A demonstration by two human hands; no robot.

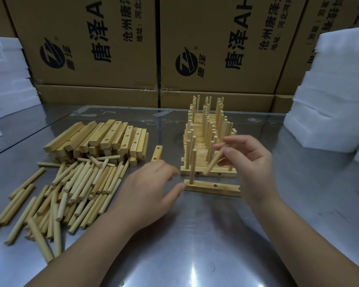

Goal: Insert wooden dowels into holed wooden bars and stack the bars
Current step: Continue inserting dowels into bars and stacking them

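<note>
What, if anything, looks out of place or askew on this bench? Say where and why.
One bar lies alone between the bar pile and the finished stack. Loose dowels sprawl in a messy heap, a few strayed far left. Nothing looks damaged.

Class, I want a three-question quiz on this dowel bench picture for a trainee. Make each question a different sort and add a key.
1. True or false: the right hand pinches a dowel.
2. Multiple choice: how many dowels visibly stand upright in the near bar? A none, B one, C four.
3. Fill in: the loose dowels lie to the ___ of the left hand.

Key: 1 true; 2 B; 3 left.
</note>
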